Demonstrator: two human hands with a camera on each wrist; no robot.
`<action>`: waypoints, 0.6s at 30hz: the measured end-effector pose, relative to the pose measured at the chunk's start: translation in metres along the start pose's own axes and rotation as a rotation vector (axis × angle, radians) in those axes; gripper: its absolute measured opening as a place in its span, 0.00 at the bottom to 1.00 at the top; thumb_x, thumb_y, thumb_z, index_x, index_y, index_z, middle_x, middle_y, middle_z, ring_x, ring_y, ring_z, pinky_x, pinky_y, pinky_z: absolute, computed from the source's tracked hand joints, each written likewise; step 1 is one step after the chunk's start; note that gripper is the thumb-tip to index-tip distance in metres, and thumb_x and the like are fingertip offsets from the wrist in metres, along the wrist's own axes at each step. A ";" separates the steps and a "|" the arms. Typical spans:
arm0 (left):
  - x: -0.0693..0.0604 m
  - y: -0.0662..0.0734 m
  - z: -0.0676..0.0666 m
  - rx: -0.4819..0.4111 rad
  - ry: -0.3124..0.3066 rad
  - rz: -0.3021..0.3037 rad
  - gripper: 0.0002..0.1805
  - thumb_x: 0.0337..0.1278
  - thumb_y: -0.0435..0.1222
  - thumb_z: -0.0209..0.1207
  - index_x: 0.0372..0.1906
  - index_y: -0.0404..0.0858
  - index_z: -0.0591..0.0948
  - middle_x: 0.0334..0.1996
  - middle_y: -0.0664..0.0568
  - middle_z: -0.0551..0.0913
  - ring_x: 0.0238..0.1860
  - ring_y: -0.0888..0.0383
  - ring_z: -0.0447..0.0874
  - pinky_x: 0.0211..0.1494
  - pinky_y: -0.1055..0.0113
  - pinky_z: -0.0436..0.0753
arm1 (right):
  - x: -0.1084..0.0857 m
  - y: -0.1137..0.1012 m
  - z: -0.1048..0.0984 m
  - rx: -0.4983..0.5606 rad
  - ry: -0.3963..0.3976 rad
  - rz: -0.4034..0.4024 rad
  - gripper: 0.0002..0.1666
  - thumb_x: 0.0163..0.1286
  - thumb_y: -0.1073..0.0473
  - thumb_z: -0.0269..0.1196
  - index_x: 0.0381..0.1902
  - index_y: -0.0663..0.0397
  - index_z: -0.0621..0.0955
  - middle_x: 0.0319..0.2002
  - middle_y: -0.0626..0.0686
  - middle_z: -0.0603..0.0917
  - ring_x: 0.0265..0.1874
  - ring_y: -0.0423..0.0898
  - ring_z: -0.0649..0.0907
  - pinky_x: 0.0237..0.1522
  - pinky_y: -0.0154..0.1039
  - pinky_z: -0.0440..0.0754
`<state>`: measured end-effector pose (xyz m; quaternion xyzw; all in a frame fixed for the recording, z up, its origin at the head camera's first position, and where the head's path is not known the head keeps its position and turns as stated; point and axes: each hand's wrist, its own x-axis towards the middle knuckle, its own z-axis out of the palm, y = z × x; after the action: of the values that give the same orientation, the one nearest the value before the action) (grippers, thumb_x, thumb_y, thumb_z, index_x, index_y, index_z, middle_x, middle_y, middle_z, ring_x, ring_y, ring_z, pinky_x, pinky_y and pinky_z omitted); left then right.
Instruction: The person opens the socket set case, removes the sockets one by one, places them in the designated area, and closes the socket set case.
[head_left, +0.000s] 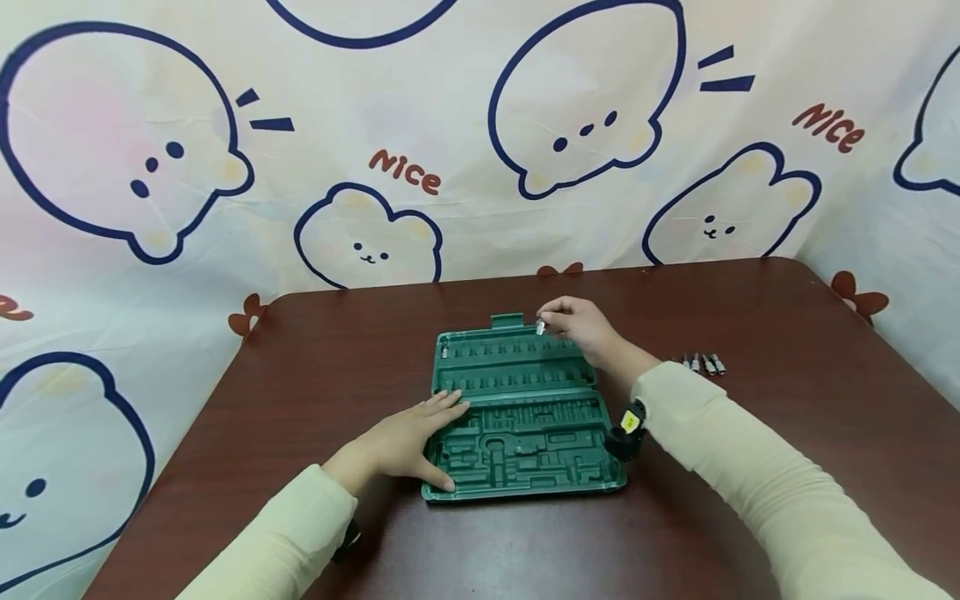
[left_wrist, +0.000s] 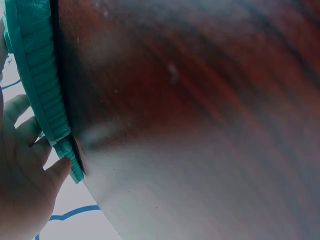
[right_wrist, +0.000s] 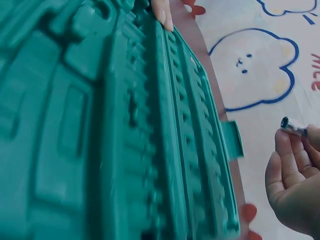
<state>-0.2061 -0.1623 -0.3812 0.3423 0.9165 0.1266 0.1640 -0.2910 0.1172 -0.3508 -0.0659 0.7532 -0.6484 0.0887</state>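
Note:
A green plastic tool case [head_left: 525, 390] lies unfolded on the table, with molded slots in both halves. My right hand [head_left: 588, 327] pinches a small silver socket [head_left: 541, 327] above the far edge of the case, near its latch tab [head_left: 507, 320]. The right wrist view shows the hollow end of this socket [right_wrist: 294, 126] between thumb and fingers. My left hand [head_left: 408, 435] rests on the left side of the case with its fingers spread. One small metal piece [head_left: 445, 352] sits in the far half's top left slot.
Several silver sockets [head_left: 705, 364] lie in a row on the dark brown table [head_left: 360, 358], right of the case and partly behind the right sleeve. A cloth printed with cartoon bears [head_left: 465, 225] hangs behind the table.

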 end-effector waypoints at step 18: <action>0.000 0.000 0.001 0.023 0.026 0.017 0.54 0.31 0.62 0.60 0.67 0.46 0.50 0.66 0.54 0.44 0.65 0.55 0.40 0.59 0.53 0.56 | -0.067 0.034 -0.114 -0.031 0.152 0.069 0.20 0.65 0.56 0.51 0.46 0.70 0.69 0.30 0.43 0.77 0.31 0.40 0.77 0.40 0.40 0.74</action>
<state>-0.2052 -0.1623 -0.3823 0.3504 0.9169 0.1219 0.1472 -0.2498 0.2465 -0.3647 0.0083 0.7695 -0.6365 0.0524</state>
